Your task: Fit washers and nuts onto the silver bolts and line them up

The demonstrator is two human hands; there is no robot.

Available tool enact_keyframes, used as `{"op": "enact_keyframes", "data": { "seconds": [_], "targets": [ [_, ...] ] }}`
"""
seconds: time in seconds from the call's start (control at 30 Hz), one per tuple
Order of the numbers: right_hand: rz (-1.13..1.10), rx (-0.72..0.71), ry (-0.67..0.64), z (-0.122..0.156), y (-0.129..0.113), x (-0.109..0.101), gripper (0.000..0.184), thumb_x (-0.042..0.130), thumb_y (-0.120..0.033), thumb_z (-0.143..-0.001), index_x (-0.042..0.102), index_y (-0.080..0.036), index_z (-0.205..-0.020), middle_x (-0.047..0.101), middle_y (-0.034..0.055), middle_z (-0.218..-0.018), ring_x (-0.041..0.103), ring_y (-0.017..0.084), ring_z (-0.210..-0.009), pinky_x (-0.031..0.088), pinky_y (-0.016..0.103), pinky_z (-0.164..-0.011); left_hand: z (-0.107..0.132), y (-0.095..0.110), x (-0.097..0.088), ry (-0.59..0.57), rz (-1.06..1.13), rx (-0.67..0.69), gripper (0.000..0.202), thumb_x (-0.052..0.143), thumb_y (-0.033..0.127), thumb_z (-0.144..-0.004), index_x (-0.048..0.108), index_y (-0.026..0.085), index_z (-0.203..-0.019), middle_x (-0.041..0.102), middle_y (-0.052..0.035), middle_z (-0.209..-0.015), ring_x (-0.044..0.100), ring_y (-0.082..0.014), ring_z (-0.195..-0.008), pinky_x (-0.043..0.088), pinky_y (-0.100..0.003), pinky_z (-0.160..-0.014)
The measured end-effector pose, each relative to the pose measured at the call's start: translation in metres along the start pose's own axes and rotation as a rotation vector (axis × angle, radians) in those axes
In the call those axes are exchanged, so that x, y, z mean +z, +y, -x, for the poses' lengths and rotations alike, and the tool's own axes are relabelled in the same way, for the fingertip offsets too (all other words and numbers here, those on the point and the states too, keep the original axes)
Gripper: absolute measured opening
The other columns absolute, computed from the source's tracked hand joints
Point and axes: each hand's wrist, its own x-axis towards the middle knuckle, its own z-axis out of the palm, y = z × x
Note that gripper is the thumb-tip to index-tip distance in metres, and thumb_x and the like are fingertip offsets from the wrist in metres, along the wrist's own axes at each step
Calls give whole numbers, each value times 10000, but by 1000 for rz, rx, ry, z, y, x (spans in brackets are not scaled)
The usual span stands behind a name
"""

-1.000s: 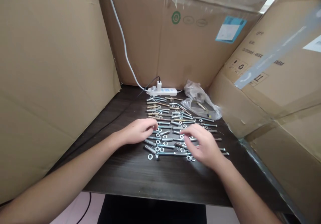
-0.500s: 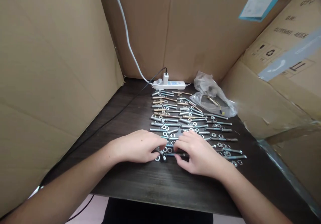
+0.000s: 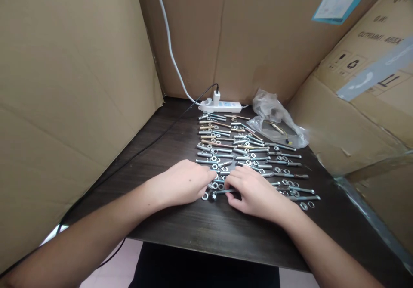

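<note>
Rows of bolts, metal sleeves, nuts and washers cover the middle of a dark table. My left hand rests at the left front of these rows, its fingers bent down and pressed together. What its fingertips hold, if anything, is hidden. Just below them lie a washer and a nut. My right hand curls its thumb and index finger around the shank of a bolt in the front row. The rest of that bolt is hidden under the hand.
Behind the rows lies a white power strip with a charger and a black cable. A clear plastic bag with a small wired part sits at the back right. Cardboard walls enclose the table on three sides.
A metal sleeve that showed at my left fingertips is now out of sight, and that hand sits slightly higher over the rows. The bolt at my right hand is angled slightly differently. The view has shifted a little.
</note>
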Motion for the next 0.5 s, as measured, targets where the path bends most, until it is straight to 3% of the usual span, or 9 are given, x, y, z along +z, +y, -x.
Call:
{"op": "enact_keyframes", "data": {
  "seconds": [0.23, 0.5],
  "targets": [
    [-9, 31, 148, -1, 5, -3, 62, 564, -141, -737, 546, -194, -764, 567, 17, -752, 496, 167, -740, 411, 290, -700, -6, -8, -5, 96, 44, 21, 19, 502, 182, -788, 517, 194, -785, 551, 8, -849, 536, -127, -670, 356, -238, -552],
    [-161, 118, 280, -2, 18, -1, 72, 554, -173, -757, 549, -201, -823, 598, -6, -749, 538, 129, -656, 430, 248, -631, -16, -11, -5, 197, 196, 0, 41, 476, 176, -793, 511, 190, -809, 555, 37, -752, 479, -95, -614, 324, -217, -554]
  ]
}}
